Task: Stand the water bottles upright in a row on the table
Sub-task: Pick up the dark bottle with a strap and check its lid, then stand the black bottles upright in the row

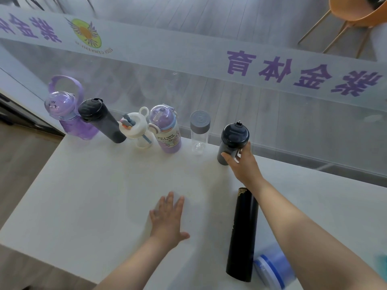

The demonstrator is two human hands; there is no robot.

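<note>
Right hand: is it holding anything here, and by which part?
The right hand grips the dark bottle at the right end of the row, fingers wrapped around its lower body, below the cap. The left hand lies flat on the table, holding nothing.

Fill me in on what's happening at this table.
A person is lining up water bottles along the far edge of the white table. Their right hand grips a dark bottle, upright at the right end of a row of six. Their left hand lies flat and empty on the tabletop. A tall black bottle and a blue-and-white bottle lie on their sides near the right forearm, not yet stood up.
</note>
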